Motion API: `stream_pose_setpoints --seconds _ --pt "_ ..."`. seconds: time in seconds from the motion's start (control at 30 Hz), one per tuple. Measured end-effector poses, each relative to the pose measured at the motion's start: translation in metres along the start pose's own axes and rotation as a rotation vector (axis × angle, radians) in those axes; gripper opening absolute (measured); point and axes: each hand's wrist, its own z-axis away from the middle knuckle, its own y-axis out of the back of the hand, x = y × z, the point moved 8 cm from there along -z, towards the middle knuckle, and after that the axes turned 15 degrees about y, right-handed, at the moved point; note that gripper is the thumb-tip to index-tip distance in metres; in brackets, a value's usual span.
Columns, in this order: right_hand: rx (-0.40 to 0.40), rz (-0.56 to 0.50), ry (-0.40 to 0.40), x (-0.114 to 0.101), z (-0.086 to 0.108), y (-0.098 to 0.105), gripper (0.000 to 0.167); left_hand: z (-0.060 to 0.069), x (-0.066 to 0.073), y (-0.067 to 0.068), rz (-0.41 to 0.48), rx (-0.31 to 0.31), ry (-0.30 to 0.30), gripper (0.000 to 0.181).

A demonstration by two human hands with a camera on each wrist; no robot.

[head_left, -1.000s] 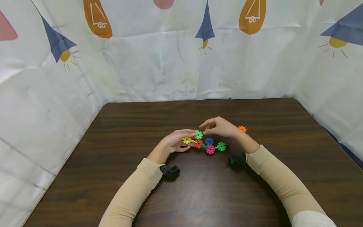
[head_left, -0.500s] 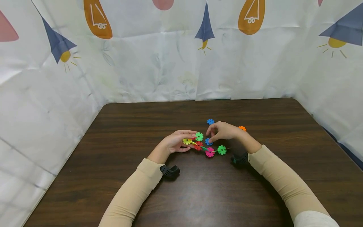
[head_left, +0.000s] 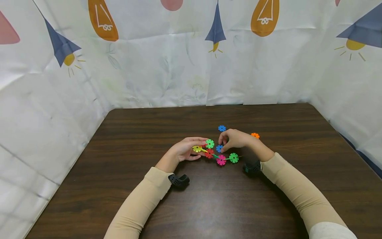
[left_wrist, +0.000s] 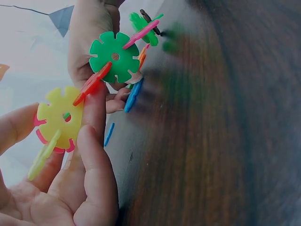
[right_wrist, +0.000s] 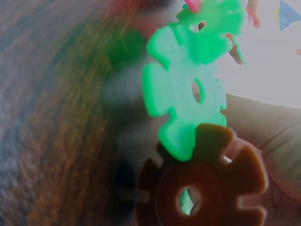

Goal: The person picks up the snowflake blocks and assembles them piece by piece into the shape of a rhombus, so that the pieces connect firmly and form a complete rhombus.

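Pinching a blue disc [head_left: 219, 148] in the grip of the right hand [head_left: 234, 138], thumb to finger, near but apart from the pink disc [head_left: 221, 160] at six o'clock. With that blue one as clock centre, across to nine: holding a linked disc chain [left_wrist: 93, 84] by its yellow disc [head_left: 197, 148] in the left hand [head_left: 186, 149]. Running on from there through the red disc [head_left: 209, 153] at eight, through pink, out to the green disc [head_left: 233, 158] at four, and into a brown disc [right_wrist: 216, 169], big and close in the right wrist view!

Spot a light green disc [head_left: 210, 143] at ten, right by the left fingertips. Catch a second blue disc [head_left: 222, 128] on the desk [head_left: 167, 122] at twelve, and an orange disc [head_left: 255, 135] between two and three, peeking from behind the right wrist.
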Motion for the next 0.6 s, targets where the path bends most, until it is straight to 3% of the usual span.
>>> stream_pose_setpoints --seconds 0.33,0.6 --pt "0.041 -0.027 0.002 0.001 0.002 0.002 0.021 0.002 0.002 -0.001 0.009 -0.006 -0.033 0.043" --pt "0.183 -0.068 0.019 -0.004 0.004 0.017 0.015 0.002 0.005 0.005 0.040 0.009 -0.056 0.043"
